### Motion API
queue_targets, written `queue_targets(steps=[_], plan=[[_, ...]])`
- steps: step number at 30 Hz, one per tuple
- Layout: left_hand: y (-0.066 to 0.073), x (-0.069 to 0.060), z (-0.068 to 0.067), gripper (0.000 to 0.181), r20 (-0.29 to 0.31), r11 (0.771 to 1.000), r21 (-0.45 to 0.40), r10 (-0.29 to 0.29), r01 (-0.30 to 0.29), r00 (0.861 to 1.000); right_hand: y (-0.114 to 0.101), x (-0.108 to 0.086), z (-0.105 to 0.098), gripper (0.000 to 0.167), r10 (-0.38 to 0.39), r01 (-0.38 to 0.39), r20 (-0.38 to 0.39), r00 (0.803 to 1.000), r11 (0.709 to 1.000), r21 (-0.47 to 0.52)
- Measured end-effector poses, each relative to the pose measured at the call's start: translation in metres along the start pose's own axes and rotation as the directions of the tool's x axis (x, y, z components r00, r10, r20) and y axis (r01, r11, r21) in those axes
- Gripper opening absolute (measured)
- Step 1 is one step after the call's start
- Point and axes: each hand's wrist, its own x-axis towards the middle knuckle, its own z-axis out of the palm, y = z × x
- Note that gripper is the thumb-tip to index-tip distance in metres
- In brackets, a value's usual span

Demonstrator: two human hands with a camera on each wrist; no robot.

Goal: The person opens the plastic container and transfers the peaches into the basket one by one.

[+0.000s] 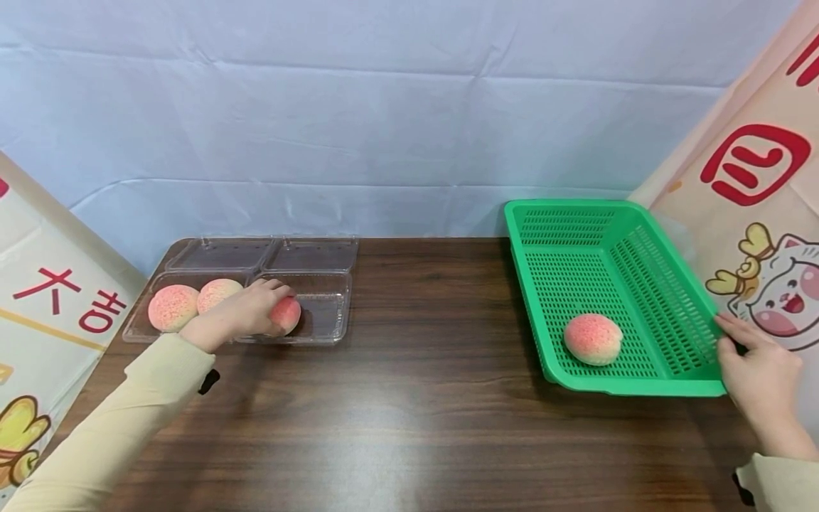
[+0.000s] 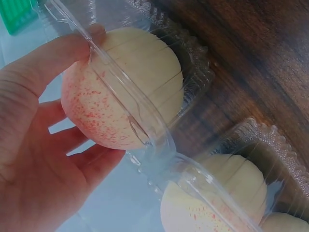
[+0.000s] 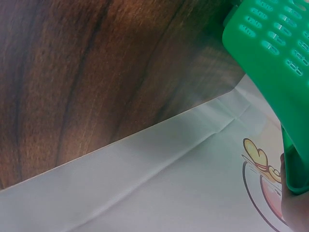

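Note:
At the left, my left hand (image 1: 252,309) holds a pink and cream peach (image 1: 287,315) between thumb and fingers, in the right compartment of a clear plastic clamshell box (image 1: 329,320). In the left wrist view, the thumb lies on top of this peach (image 2: 91,116), and the box's clear edge crosses in front of it. Two more peaches, one outer (image 1: 171,308) and one inner (image 1: 217,291), sit in the left compartment. My right hand (image 1: 758,373) grips the right rim of a green basket (image 1: 633,386). One peach (image 1: 592,339) lies inside the basket.
The box's lid (image 1: 313,254) is folded back toward the rear cloth (image 1: 409,142). Dark wooden tabletop (image 1: 409,370) stretches between box and basket. Printed sheets hang at both sides, the right one (image 1: 755,235) close to the basket.

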Motion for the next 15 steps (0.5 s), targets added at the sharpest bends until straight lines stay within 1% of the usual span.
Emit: queue_targets(steps=[4,11,15], plan=[[0.003,0.002,0.0,0.062,-0.006,1.0,-0.007,-0.003,0.003,1.0,0.0,-0.001,0.001,0.033,-0.009,0.009,-0.019,1.0,1.0,0.016],[0.007,0.009,0.003,0.063,-0.022,0.999,-0.029,-0.015,0.015,1.0,0.003,-0.001,0.002,0.03,-0.064,0.065,-0.066,0.996,0.998,0.016],[0.007,0.011,0.004,0.064,-0.016,0.999,-0.041,-0.019,0.018,1.0,0.003,-0.001,0.002,0.03,-0.059,0.06,-0.06,0.996,0.998,0.019]])
